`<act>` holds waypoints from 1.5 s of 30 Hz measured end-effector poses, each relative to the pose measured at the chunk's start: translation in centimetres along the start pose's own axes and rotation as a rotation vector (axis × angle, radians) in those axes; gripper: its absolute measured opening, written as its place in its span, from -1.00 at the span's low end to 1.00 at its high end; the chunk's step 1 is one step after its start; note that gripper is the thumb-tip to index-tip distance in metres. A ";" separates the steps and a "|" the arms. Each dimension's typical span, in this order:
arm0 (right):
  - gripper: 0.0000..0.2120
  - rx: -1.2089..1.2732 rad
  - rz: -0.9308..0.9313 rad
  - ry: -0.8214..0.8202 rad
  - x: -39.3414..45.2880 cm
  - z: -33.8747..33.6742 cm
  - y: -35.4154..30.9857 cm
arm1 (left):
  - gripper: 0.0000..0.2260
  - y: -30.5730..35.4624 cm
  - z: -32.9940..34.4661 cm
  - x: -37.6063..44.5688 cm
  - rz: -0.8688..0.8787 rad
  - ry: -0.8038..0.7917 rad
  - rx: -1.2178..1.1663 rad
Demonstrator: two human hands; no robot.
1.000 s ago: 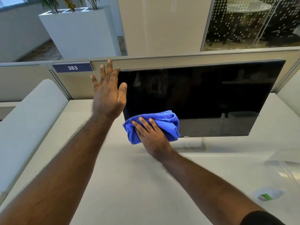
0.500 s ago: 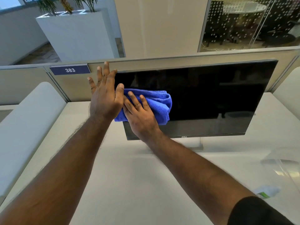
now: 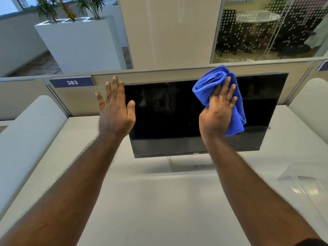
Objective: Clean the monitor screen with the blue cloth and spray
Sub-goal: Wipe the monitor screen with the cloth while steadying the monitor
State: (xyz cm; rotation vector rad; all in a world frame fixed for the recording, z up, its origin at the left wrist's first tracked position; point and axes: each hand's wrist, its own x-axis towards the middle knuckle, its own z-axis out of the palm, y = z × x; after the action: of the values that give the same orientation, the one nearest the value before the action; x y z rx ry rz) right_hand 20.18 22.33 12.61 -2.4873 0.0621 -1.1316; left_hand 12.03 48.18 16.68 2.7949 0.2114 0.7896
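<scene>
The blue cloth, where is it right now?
In the head view, the blue cloth is pressed under the right hand against the upper right part of the monitor screen.

both forearms bare from wrist to near the elbow, with visible hair along the left forearm (image 3: 74, 174). edge of a black sleeve (image 3: 309, 242) shows on the right arm at the frame's lower right corner. no rings, watch or gloves seen on left hand (image 3: 115, 110) or right hand (image 3: 216, 112).
</scene>
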 end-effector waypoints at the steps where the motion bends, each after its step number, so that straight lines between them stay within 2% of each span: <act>1: -0.33 0.011 -0.002 0.010 -0.2 0.0 -0.4 | -0.40 0.1 0.1 0.0 0.008 -0.005 0.012; 3: -0.32 0.008 -0.092 -0.004 -1.2 0.4 -2.0 | -0.40 0.7 0.3 0.0 0.032 -0.014 0.029; 7: -0.39 0.117 -0.527 -0.120 -4.9 1.6 -6.3 | -0.39 2.1 0.8 0.4 0.069 -0.020 0.030; 9: -0.46 0.179 -0.629 -0.163 -6.0 1.7 -7.2 | -0.39 2.7 1.1 0.4 0.082 -0.027 0.035; 15: -0.43 0.050 -0.478 -0.128 -4.0 1.3 -3.1 | -0.34 3.5 1.4 0.3 0.087 -0.023 0.039; 17: -0.38 0.002 -0.333 -0.082 -2.7 0.8 -0.3 | -0.35 3.7 1.5 0.3 0.080 -0.029 0.042; 20: -0.30 -0.002 0.005 -0.082 -0.1 -0.5 4.8 | -0.38 4.3 1.6 0.3 0.084 -0.035 0.046; 22: -0.33 0.088 0.200 -0.087 1.7 -1.5 7.5 | -0.39 5.1 1.7 0.4 0.102 -0.040 0.033; 24: -0.36 0.182 0.297 -0.051 2.9 -1.9 8.5 | -0.40 6.1 1.9 0.5 0.120 -0.046 0.014; 27: -0.35 0.144 0.212 -0.003 2.2 -1.4 6.3 | -0.41 7.8 2.5 0.6 0.139 -0.056 0.008; 30: -0.35 0.060 -0.148 -0.088 -1.5 0.3 2.5 | -0.39 9.4 3.1 0.7 0.159 -0.066 -0.005; 32: -0.38 0.089 -0.390 -0.154 -3.9 0.9 1.1 | -0.38 10.3 3.4 0.9 0.175 -0.074 -0.004; 34: -0.40 0.149 -0.484 -0.209 -4.5 1.1 1.7 | -0.37 10.8 3.6 0.9 0.190 -0.078 -0.003; 37: -0.41 0.135 -0.460 -0.153 -3.0 0.4 4.1 | -0.36 11.4 3.7 0.9 0.199 -0.073 -0.019; 40: -0.36 0.003 -0.246 -0.090 0.2 -0.5 7.8 | -0.37 12.0 3.8 0.7 0.186 -0.078 -0.034; 42: -0.40 -0.030 -0.059 -0.052 1.6 -1.1 11.3 | -0.38 12.3 3.8 0.5 0.176 -0.079 -0.041; 45: -0.47 -0.079 0.035 -0.071 0.8 -1.7 15.8 | -0.37 12.7 3.7 0.4 0.171 -0.081 -0.043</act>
State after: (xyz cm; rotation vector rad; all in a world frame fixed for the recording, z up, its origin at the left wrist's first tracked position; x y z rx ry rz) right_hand 21.46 7.09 8.13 -2.5833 0.1326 -1.0440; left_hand 15.31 35.37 17.04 2.8245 -0.0581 0.7057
